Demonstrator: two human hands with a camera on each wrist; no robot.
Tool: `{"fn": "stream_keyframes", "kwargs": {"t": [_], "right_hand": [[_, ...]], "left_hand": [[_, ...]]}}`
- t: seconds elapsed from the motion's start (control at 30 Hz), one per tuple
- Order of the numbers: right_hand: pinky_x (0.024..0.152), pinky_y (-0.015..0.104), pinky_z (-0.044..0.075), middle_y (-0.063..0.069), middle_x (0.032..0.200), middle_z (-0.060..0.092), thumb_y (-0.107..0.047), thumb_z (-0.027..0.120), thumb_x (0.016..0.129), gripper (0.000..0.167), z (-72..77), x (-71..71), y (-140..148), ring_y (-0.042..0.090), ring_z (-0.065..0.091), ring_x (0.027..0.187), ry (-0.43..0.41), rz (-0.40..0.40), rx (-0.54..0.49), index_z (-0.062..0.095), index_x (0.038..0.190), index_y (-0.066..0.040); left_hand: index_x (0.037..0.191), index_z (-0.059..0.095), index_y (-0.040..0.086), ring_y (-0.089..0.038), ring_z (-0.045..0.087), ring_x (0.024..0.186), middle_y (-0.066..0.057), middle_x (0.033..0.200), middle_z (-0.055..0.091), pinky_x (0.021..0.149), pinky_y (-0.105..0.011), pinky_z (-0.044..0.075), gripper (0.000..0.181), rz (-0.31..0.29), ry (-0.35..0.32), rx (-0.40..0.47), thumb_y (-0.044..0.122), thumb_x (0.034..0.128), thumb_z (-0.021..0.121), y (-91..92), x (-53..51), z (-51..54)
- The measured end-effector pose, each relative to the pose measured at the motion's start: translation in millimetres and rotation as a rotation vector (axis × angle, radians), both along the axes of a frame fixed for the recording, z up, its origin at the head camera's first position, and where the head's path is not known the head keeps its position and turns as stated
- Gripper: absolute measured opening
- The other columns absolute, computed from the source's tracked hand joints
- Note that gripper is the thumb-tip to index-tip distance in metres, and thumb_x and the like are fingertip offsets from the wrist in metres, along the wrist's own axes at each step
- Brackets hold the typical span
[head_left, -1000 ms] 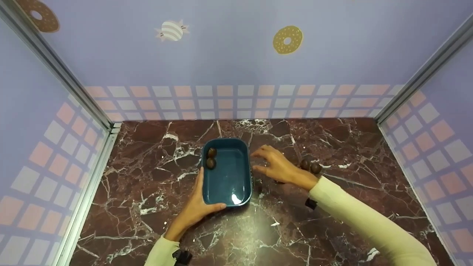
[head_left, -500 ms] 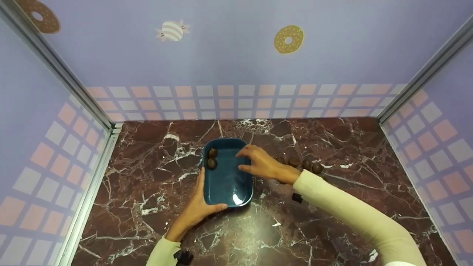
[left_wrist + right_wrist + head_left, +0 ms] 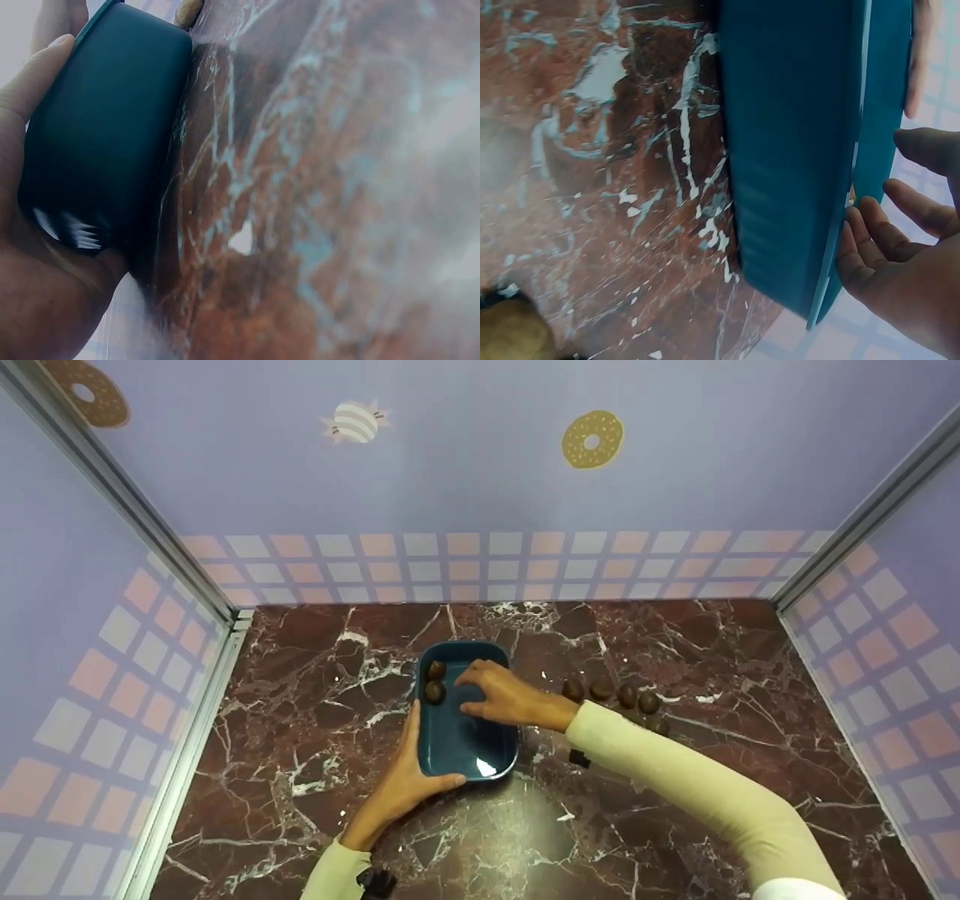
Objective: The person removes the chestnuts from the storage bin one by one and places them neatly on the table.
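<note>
A deep teal rectangular dish (image 3: 450, 742) stands on the marble-patterned tabletop. My left hand (image 3: 409, 772) grips its near left corner, fingers along the left wall and thumb on the near rim. Two round brown nuts, probably chestnuts (image 3: 435, 692), lie inside against the left wall. Over the dish's right half hovers my right hand (image 3: 502, 694), fingers loosely bent and thumb apart, just short of the nuts. The right wrist view shows its fingertips (image 3: 870, 210) above the rim with a gap to the thumb; I see nothing held there.
Right of the dish lie several more brown nuts (image 3: 627, 695), some partly behind the right forearm. Purple walls with checked borders (image 3: 480, 562) enclose the back and both sides of the tabletop (image 3: 300, 697).
My right hand has moved left from beside the dish, across its right rim, to above its inside. More nuts on the right have come into sight. The left hand keeps its grip.
</note>
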State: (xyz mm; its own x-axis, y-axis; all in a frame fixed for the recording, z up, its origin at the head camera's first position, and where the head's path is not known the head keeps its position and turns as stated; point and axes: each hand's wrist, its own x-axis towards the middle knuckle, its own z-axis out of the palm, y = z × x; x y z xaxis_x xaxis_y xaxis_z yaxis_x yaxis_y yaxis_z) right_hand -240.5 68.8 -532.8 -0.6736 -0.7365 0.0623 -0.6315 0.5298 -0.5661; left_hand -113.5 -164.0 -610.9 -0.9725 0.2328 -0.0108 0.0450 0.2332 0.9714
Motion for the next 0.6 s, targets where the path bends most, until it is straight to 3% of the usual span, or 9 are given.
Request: {"fn": "stream_keyframes", "kwargs": {"t": [0.23,0.47,0.6], "right_hand": [[0.110,0.052,0.053,0.019,0.132,0.070,-0.016,0.081,0.100,0.040,-8.0,-6.2,-17,0.036,0.065,0.123,-0.010,-0.007,0.020,0.074,0.134,0.004],[0.100,0.042,0.056,0.009,0.122,0.073,-0.029,0.084,0.094,0.044,-65.8,-38.9,-33,0.023,0.067,0.110,0.019,-0.045,-0.040,0.077,0.130,-0.005],[0.099,0.043,0.057,0.011,0.122,0.074,-0.024,0.086,0.093,0.043,-82.0,-51.5,-42,0.024,0.067,0.110,-0.044,-0.084,-0.065,0.078,0.131,-0.004]], "left_hand": [[0.178,-0.007,0.018,-0.041,-0.003,0.169,-0.018,0.184,-0.011,0.132,-0.067,0.008,0.148,-0.002,0.016,-0.011,0.029,0.0795,0.102,0.4,0.1,-0.6],[0.178,-0.008,0.016,-0.041,-0.004,0.169,-0.018,0.184,-0.011,0.132,-0.068,0.007,0.147,-0.003,0.016,-0.020,0.029,0.0804,0.101,0.0,0.5,-0.1],[0.178,-0.009,0.017,-0.041,-0.006,0.169,-0.018,0.184,-0.013,0.131,-0.070,0.007,0.145,-0.013,0.007,-0.022,0.030,0.0823,0.100,0.2,0.9,1.3]]}}
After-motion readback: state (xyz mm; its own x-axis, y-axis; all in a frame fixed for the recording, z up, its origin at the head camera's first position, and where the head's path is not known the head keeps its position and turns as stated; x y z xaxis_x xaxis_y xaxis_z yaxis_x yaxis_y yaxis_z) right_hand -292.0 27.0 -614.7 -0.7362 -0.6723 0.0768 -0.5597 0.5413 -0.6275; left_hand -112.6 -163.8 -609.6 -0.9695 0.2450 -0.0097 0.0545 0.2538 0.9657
